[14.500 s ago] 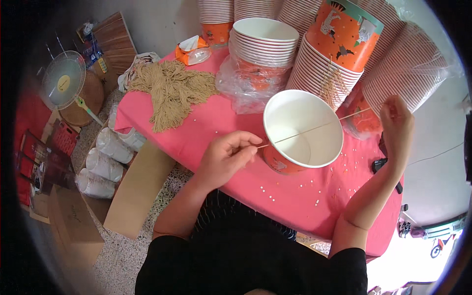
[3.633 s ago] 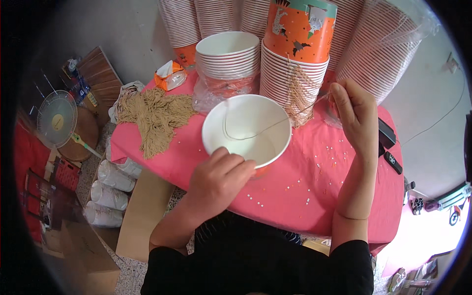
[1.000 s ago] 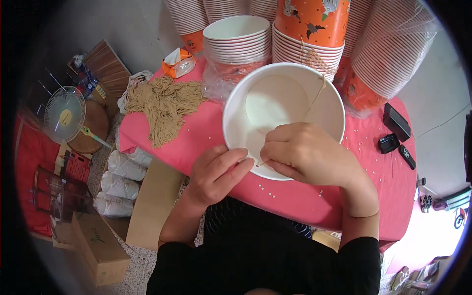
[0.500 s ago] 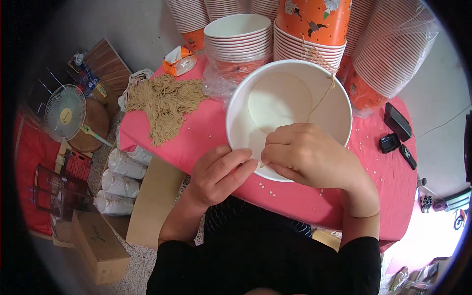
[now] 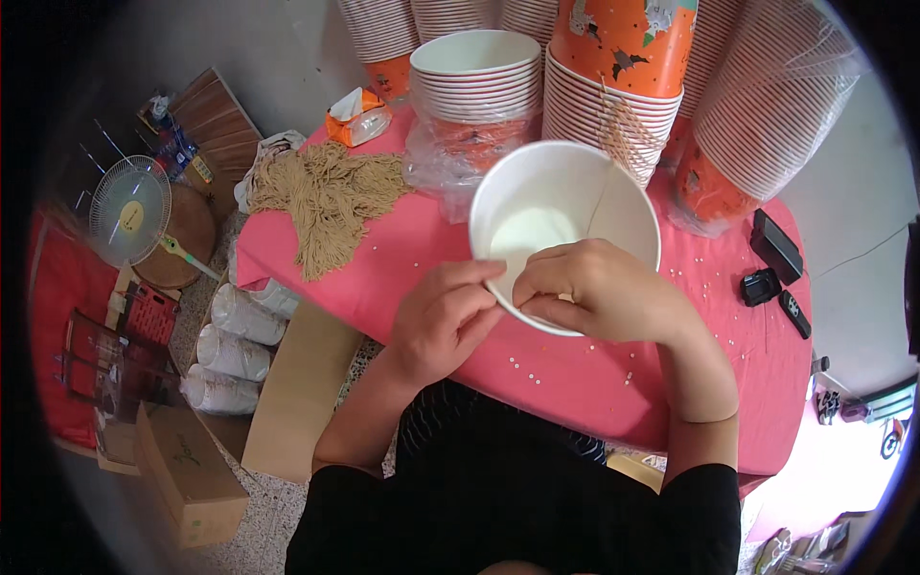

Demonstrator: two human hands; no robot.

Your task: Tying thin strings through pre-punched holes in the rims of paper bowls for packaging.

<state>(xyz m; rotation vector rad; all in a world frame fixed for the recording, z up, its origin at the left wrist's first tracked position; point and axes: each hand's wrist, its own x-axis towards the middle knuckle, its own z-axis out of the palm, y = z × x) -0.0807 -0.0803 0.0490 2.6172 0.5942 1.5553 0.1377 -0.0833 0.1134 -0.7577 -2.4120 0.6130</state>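
A white-lined paper bucket [image 5: 631,216] stands before me on the pink table, its mouth tipped toward me. My left hand [image 5: 443,316] pinches the bucket's near-left rim, thumb and fingers pressed on either side of it. My right hand [image 5: 589,287] is closed over the near rim, its fingertips together. From a point by the far rim, a thin tan cord [image 5: 602,199] runs down inside the bucket toward my right fingers. The cord's end is hidden in that hand.
Stacked paper buckets [image 5: 476,91] and taller orange stacks [image 5: 623,57] line the table's back. Tan cords [image 5: 331,196] lie heaped at left, beside an orange tissue pack [image 5: 359,117]. Small white discs dot the tablecloth [image 5: 460,374]. A black case [image 5: 774,244] lies at right.
The bucket has tipped and shifted slightly away from me, and its mouth looks smaller. Both hands have moved a little; the right one now lies over the near rim.
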